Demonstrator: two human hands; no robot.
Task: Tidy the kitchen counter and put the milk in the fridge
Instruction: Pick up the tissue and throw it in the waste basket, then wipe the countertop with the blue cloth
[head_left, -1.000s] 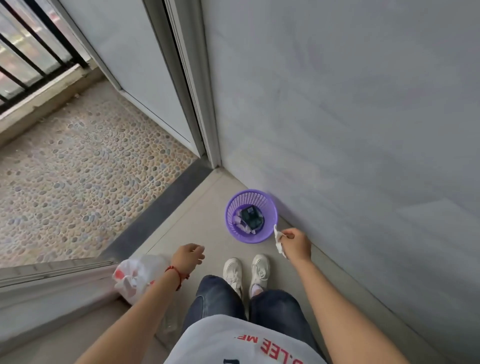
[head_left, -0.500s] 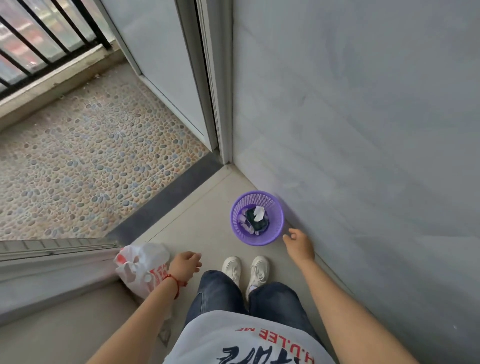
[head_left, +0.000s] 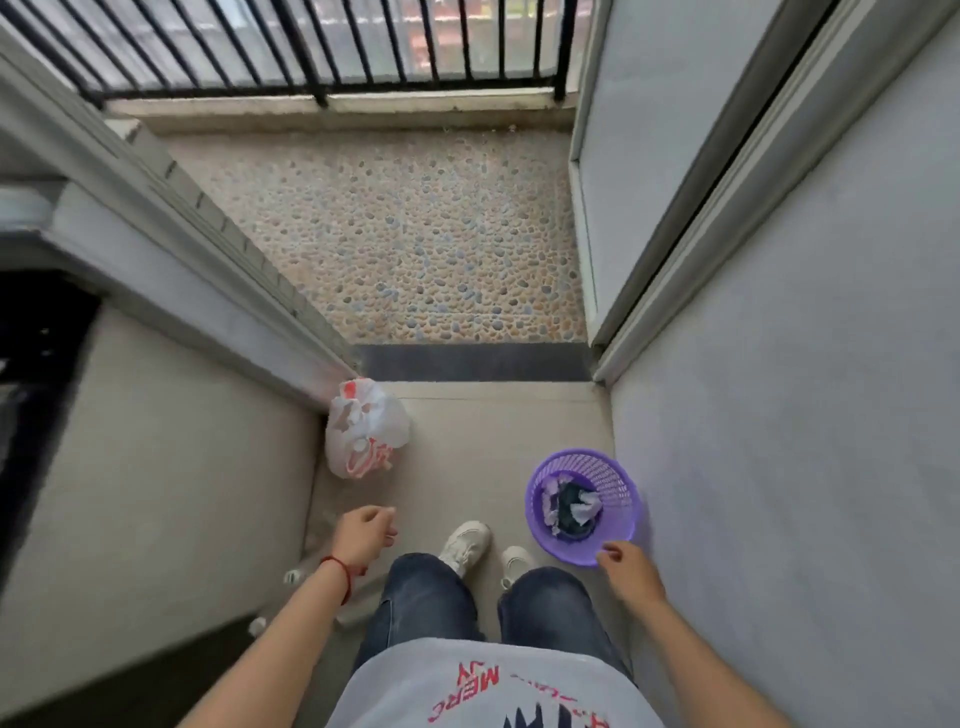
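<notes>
I note both hands empty. My left hand (head_left: 365, 535), a red string at its wrist, hangs loosely curled above the beige floor. My right hand (head_left: 629, 570) hovers, fingers slack, just beside the near rim of the round purple plastic mesh wastebasket (head_left: 615, 493), which holds crumpled white paper (head_left: 587, 506). A white-and-red plastic bag (head_left: 363, 435) sits by the doorway. No milk in view.
</notes>
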